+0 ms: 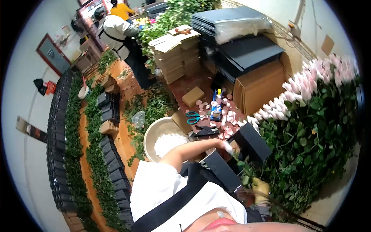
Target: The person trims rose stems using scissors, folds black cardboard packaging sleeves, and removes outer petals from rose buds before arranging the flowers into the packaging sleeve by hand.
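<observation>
My left hand [226,146] reaches across a work surface into a gap between two black panels [251,142]. Its fingers look closed around something whitish at the fingertips, which I cannot make out. A piece of brown cardboard [234,146] sits beside it. My right hand [260,188], in a yellowish glove, is lower right, closed around leafy flower stems [247,173]; the stems partly hide its fingers. Another black panel [222,170] stands between my hands and my body. Right of my hands is a large bank of pale pink, rose-like flowers [305,87] with dense green leaves.
On the reddish table [181,87] lie teal-handled scissors [193,117], loose pink petals [230,118], and a small brown block [193,96]. A white bucket [148,141] holds white pieces. Black sheets [251,50] are stacked behind. Wrapped bundles line the floor. Two other people [119,33] stand farther back.
</observation>
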`<state>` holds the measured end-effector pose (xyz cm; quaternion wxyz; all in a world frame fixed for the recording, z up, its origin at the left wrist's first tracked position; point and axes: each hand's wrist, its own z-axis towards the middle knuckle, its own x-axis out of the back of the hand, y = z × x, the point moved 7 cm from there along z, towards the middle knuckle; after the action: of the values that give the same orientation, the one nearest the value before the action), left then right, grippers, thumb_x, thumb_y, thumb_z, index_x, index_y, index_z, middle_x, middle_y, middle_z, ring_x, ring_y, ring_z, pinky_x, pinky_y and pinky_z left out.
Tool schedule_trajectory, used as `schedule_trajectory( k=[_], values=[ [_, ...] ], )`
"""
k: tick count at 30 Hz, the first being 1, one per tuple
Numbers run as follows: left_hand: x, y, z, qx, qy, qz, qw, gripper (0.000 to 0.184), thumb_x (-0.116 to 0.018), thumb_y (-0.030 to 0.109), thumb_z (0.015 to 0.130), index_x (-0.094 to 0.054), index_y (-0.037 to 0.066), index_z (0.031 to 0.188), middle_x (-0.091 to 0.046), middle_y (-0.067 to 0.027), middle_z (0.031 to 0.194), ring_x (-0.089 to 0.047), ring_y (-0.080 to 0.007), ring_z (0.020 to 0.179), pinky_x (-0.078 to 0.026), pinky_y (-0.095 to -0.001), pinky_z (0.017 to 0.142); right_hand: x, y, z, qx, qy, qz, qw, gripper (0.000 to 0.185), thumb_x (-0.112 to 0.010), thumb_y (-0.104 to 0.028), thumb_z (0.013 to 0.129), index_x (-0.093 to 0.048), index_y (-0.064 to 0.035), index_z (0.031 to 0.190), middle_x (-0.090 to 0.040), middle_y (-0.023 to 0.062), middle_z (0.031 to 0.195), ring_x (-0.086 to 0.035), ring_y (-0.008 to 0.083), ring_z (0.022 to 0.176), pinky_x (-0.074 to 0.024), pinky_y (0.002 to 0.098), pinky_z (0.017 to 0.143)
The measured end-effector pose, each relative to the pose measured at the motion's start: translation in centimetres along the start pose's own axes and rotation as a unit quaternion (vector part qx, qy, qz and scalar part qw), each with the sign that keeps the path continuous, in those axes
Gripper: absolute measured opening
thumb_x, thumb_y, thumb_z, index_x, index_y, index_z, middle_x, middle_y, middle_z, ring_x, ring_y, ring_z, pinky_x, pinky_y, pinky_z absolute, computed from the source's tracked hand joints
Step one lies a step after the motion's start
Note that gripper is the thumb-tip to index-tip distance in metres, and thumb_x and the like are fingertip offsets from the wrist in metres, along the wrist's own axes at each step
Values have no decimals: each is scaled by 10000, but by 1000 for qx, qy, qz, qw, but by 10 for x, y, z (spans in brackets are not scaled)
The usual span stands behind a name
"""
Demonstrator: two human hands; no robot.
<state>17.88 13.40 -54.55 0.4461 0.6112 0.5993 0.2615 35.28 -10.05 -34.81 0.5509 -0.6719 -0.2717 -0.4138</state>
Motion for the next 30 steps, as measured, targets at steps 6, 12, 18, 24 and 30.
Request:
schedule_trajectory(
  k=[6,12,18,24,30],
  values=[
    [-10,12,-22,-43,57,33,997,325,-681,338,925,-693,92,1137,-705,-43,1049,-634,-167,973,-526,-339,810,-96,55,-27,-149,-174,-53,972,215,-682,-127,821,-738,-47,1012,-740,145,960,-698,286,831,-530,363,801],
    [-21,28,-18,-173,57,320,930,398,-774,329,817,-710,47,1090,-729,-126,955,-688,-271,851,-530,-386,748,-100,73,-45,-179,-143,43,972,353,-646,-130,889,-617,-45,1231,-686,133,1112,-635,259,973,-493,369,859],
    [-18,35,-21,-192,123,437,870,448,-794,352,733,-709,49,1051,-705,-167,919,-668,-357,850,-523,-439,728,3,87,-21,-255,95,288,918,596,-694,-65,881,-475,-77,1435,-603,152,1294,-578,278,1171,-454,393,970],
    [-18,39,-30,-224,127,374,891,356,-790,302,721,-688,6,890,-669,-166,854,-648,-351,804,-503,-425,690,16,124,30,-278,124,-169,937,819,-739,52,757,-391,-109,1481,-524,181,1402,-521,370,1250,-455,428,1032],
    [-19,44,-37,-217,173,352,894,349,-794,284,714,-681,-8,867,-661,-182,912,-630,-351,873,-501,-427,742,45,102,19,-228,259,-104,933,536,-655,-99,894,-499,-68,1405,-612,249,1249,-595,418,1090,-483,478,916]
  ],
)
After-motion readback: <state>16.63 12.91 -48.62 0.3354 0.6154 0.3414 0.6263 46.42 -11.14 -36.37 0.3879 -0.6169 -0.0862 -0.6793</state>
